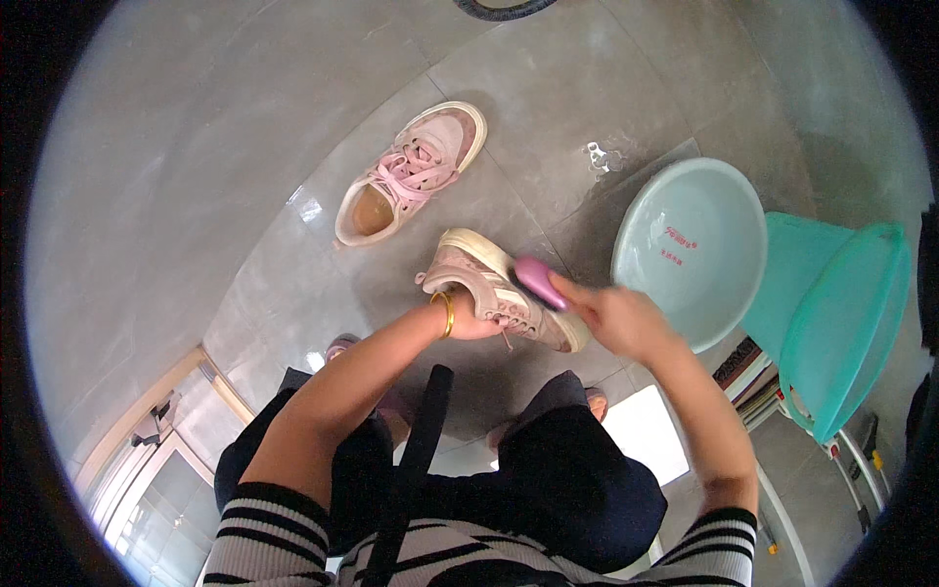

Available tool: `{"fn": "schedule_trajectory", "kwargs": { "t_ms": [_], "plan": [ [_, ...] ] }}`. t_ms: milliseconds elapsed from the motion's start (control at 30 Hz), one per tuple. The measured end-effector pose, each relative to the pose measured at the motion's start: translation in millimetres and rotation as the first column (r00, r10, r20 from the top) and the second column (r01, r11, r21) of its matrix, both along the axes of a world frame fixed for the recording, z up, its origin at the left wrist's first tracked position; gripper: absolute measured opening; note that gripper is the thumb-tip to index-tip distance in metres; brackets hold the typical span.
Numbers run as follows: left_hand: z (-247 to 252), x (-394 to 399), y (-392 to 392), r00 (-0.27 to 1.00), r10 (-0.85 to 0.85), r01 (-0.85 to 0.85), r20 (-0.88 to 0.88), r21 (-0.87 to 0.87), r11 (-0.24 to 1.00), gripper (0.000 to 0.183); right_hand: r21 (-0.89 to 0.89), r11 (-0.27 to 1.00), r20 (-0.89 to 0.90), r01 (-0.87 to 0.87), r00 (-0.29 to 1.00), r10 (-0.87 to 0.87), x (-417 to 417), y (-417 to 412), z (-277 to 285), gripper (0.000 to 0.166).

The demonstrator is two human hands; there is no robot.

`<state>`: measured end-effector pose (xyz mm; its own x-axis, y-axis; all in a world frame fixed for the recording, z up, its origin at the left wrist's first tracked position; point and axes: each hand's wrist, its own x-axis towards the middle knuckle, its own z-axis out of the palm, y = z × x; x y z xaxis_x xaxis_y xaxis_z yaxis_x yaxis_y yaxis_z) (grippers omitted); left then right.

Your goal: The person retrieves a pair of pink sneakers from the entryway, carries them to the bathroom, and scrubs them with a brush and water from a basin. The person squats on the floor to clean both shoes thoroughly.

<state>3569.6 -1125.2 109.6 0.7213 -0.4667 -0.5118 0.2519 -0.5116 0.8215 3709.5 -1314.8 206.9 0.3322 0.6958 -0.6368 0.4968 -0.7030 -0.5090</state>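
Note:
My left hand [473,315] is partly inside a pink and white lace-up sneaker [469,253] and holds it tilted on its side above the floor. My right hand [623,319] grips a pink-backed brush [539,279], which lies against the side of the sneaker's pale sole; the hand looks slightly blurred. The brush's bristles are mostly hidden. Beyond them, a second pink sneaker [418,172] with tied pink laces stands upright on the grey tile floor. A gold bangle circles my left wrist.
At the right stands a pale basin [689,257] bearing red writing, beside a turquoise plastic tub [807,286]. Long-handled cleaning tools [855,469] lie near the tub. Water [601,158] wets the floor left of the basin. A dark ribbed hose [502,11] shows at the top edge.

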Motion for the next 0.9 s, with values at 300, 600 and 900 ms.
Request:
{"fn": "schedule_trajectory", "kwargs": {
  "t_ms": [300,600,900],
  "plan": [
    [-0.3,-4.2,-3.1,0.997,-0.020,0.015,0.069,0.072,0.997,0.037,-0.007,1.000,0.038,0.021,0.999,-0.021,-5.7,31.9,10.1,0.042],
    [-13.0,-3.5,-11.2,0.997,0.066,-0.066,0.033,0.006,0.998,0.039,0.013,1.000,0.153,0.010,0.988,-0.011,-6.9,30.8,-9.5,0.043],
    [-8.4,-2.3,-9.4,1.000,0.012,-0.010,-0.020,0.053,0.999,0.035,-0.058,0.995,0.058,-0.085,0.994,0.088,-7.3,14.3,9.1,0.050]
  ]
}}
